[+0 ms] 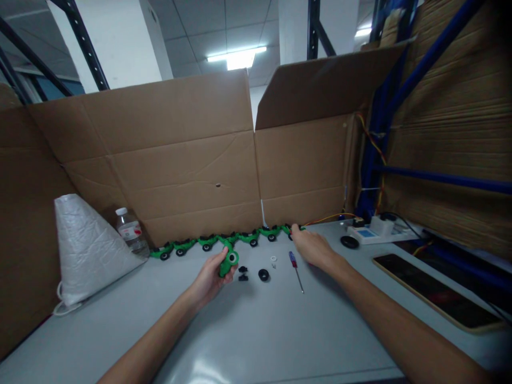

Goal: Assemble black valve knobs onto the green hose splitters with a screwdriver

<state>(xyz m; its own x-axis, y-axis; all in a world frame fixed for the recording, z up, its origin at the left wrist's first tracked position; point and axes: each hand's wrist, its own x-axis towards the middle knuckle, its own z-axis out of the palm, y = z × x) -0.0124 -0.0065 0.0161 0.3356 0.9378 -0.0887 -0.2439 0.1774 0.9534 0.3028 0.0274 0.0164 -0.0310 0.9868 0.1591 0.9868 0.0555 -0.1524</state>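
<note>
My left hand [210, 278] is closed around a green toy car body [229, 261] with a wheel on it, held just above the grey table [256, 330]. My right hand [310, 246] reaches to the far end of a row of several green toy cars [224, 241] lined up against the cardboard wall; its fingers touch the last car and what they hold is hidden. Between the hands lie a black wheel [263, 275], a small black part [242, 274], a small white ring [273, 259] and a screwdriver [296, 269] with a red and blue handle.
A white bag [86, 248] and a plastic water bottle [131, 232] stand at the left. Cardboard walls [180, 160] enclose the back. At the right are a dark tablet [436, 290], a black round piece [349, 241], a white device [370, 230] with wires, and blue racking [384, 106].
</note>
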